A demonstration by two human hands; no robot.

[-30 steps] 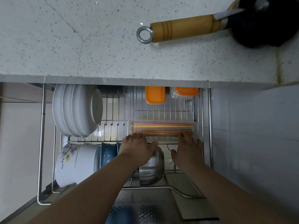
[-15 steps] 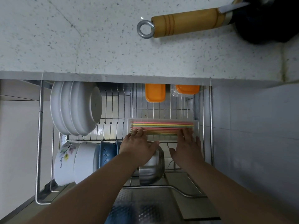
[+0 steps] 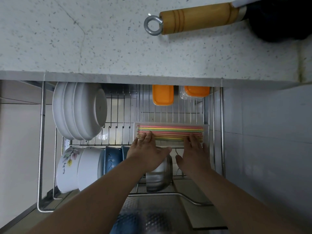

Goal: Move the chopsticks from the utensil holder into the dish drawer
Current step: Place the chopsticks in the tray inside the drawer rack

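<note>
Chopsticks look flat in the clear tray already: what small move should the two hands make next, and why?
Probably lift both hands away. The chopsticks lie level inside the clear tray in the drawer rack, and the left hand and right hand only rest open on them.

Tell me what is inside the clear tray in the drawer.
The clear tray holds coloured chopsticks lying flat. The left hand and right hand cover their near parts.

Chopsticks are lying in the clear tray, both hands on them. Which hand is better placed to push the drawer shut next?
Probably right. The right hand touches only the chopsticks' near edge, beside the drawer's side rail. The left hand lies further over the bundle.
</note>
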